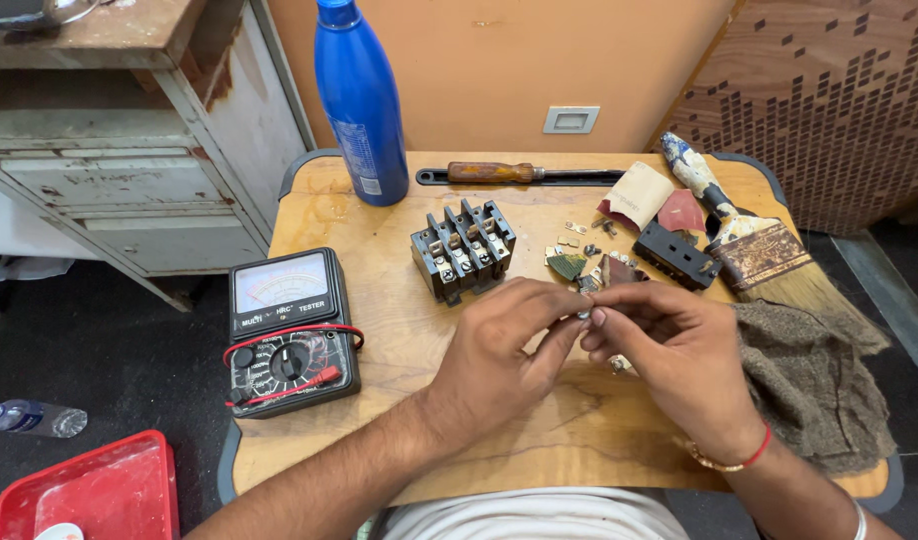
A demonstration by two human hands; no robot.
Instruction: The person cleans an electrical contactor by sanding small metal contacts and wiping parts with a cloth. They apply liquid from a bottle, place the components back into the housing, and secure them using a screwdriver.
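My left hand [504, 345] and my right hand [669, 345] meet over the middle of a small wooden table [379, 300]. Their fingertips pinch one tiny metal part [584, 314] between them; it is too small to identify. Just beyond the hands stands a black terminal block [462, 250] with several screw contacts. Small loose metal pieces [579, 245] lie scattered to its right, beside a black block cover [676, 255].
An analog multimeter [289, 330] with red leads lies at the left. At the back stand a blue bottle [362, 100] and a wooden-handled screwdriver [519, 174]. Sandpaper scraps [644, 200], a paintbrush [749, 240] and a brown cloth [809, 380] fill the right. A red tray [89, 495] sits on the floor.
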